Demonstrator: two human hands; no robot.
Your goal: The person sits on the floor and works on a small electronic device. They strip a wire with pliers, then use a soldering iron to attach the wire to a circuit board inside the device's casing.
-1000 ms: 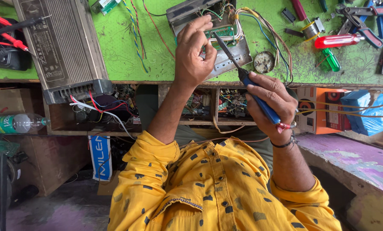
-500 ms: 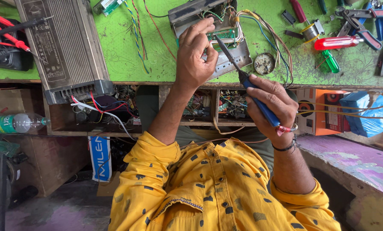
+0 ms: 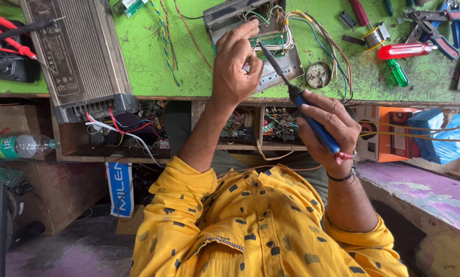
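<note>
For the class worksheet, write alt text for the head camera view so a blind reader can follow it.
The right hand holds a blue-handled soldering iron, its tip at a green circuit board in an open metal case, where the left hand pinches something too small to tell. Both work over a green bench strewn with wires and tools.

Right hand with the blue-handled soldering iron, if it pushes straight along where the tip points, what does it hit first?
The right hand aims the blue-handled soldering iron at the green circuit board inside the open grey metal case. The tip looks about on the board, though depth is unclear.
</note>
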